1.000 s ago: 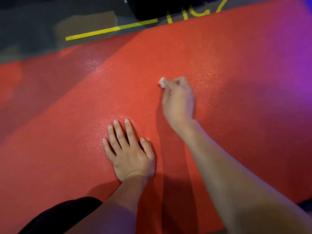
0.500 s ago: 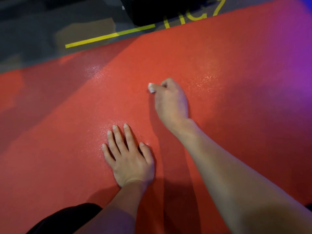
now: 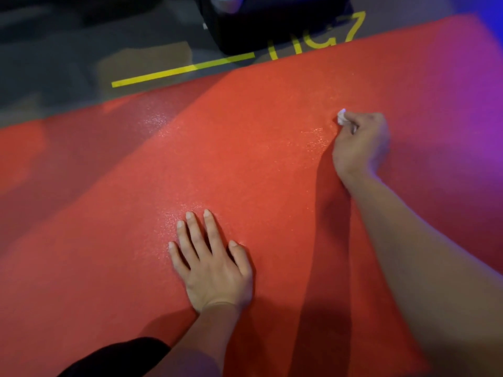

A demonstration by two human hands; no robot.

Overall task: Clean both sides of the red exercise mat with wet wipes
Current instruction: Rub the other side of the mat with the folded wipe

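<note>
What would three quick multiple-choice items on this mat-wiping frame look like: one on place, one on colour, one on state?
1. Where does the left hand lie?
A. flat on the mat
B. on the grey floor
C. on the black object

2. What colour is the tape line on the floor?
A. white
B. yellow
C. blue

3. What is the right hand doing?
A. lying open and empty
B. gripping the mat's edge
C. pinching a small white wipe against the mat

Answers:
1 A, its straight fingers are spread on the red surface.
2 B, the strip beyond the mat's far edge is yellow.
3 C, a bit of wadded white sticks out past the curled fingers, on the mat.
</note>
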